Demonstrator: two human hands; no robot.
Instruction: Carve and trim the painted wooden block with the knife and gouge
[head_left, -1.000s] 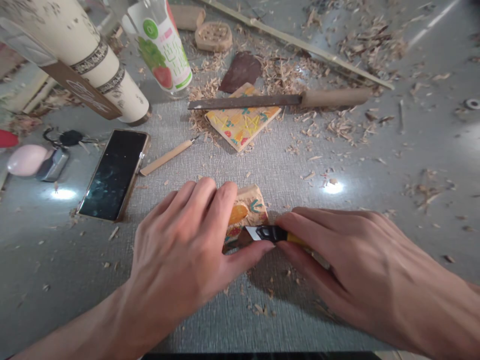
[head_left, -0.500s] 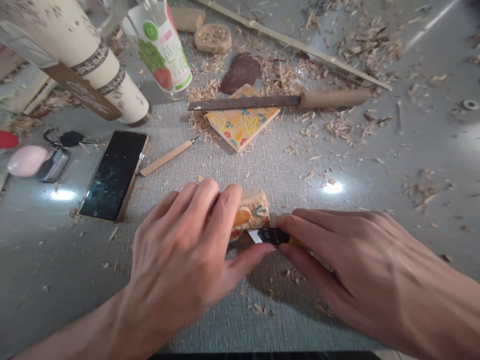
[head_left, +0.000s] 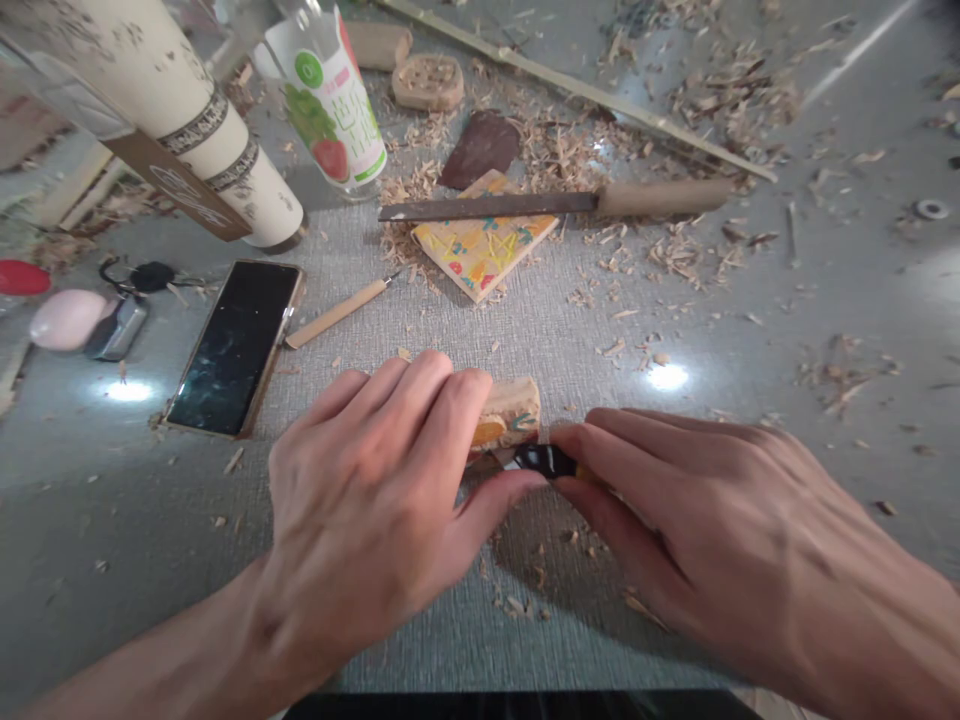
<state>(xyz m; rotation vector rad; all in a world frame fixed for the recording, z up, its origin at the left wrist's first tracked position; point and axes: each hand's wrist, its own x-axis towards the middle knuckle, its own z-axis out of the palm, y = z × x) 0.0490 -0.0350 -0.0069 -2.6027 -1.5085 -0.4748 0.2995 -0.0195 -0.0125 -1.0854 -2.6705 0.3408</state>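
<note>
My left hand (head_left: 382,470) is closed over a small painted wood block (head_left: 517,405), pressing it on the table; its right end shows pale wood with orange and green paint, and the rest is hidden under my fingers. In my right hand (head_left: 697,510) is a utility knife (head_left: 544,460) with a black front end and a bit of yellow. Its blade points left, low against the near side of the block. My left thumb reaches along to the knife's front end.
Beyond my hands, a long flat blade with a wooden handle (head_left: 660,197) rests across a painted wooden board (head_left: 480,250). A thin carving tool (head_left: 341,312) and a phone (head_left: 236,345) lie left. Cups (head_left: 255,195) and a labelled bottle (head_left: 330,110) stand behind, among wood shavings (head_left: 562,150).
The block has tilted, so less of its painted face shows. The knife has turned slightly, with less of its blade visible. Both hands keep their holds.
</note>
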